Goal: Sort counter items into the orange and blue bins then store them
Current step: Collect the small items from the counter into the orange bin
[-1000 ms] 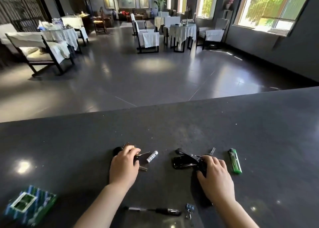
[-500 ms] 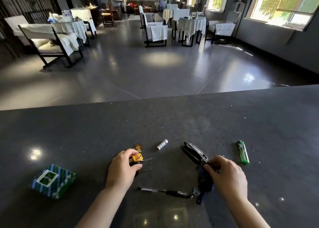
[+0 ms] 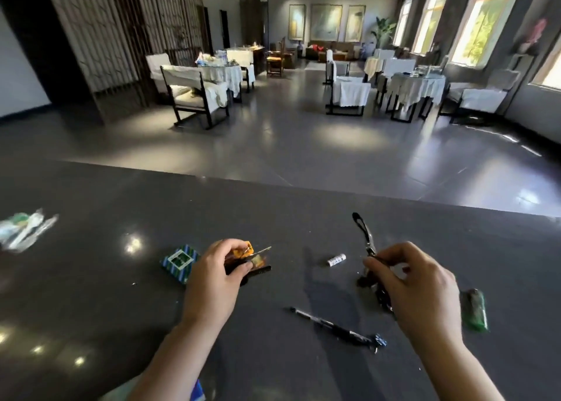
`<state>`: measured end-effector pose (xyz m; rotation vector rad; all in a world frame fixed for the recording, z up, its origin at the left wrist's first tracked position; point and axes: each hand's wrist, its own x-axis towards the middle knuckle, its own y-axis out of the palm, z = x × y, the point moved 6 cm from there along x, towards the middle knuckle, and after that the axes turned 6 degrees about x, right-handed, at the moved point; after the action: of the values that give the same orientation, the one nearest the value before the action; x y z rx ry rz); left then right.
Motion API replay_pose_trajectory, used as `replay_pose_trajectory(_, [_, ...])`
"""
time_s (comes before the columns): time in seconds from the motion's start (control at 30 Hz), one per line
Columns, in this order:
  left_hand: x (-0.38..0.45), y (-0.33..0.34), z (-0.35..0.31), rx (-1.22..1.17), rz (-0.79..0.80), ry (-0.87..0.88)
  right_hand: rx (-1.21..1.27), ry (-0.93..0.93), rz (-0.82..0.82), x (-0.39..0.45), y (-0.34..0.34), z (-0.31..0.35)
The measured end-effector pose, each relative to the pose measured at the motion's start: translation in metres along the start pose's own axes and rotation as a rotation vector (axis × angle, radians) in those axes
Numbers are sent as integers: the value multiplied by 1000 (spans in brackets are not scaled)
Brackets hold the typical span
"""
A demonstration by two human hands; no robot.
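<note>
My left hand [image 3: 212,282] grips a bunch of keys with an orange tag [image 3: 247,256], lifted just above the dark counter [image 3: 91,294]. My right hand [image 3: 416,291] pinches a black key fob with a strap [image 3: 364,233] that sticks up and away from me. Between the hands lies a small white tube [image 3: 336,260]. A black pen [image 3: 331,324] lies nearer to me, with a small blue clip [image 3: 379,341] at its end. A green lighter [image 3: 475,309] rests right of my right hand. No orange or blue bin is in view.
A green and blue striped box [image 3: 179,261] sits just left of my left hand. A clear plastic packet [image 3: 24,230] lies at the far left of the counter. Beyond the counter's far edge is a dining room with chairs and covered tables.
Both hands have lifted their items off the counter. The view has swung left and up, so the striped box now sits beside my left hand and the packet has come into view.
</note>
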<state>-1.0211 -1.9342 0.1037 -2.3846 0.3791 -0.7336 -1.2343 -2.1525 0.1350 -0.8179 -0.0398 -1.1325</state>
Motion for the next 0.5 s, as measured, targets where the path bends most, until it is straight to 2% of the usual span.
replay_pose_trajectory(0.17, [-48, -93, 39, 75, -205, -176, 120, -74, 247, -23, 58, 50])
replay_pose_trajectory(0.33, [-125, -177, 86, 207, -342, -403, 200, -147, 540, -77, 126, 109])
replay_pose_trajectory(0.5, [-200, -255, 124, 261, -446, -537, 285, -309, 682, -149, 170, 189])
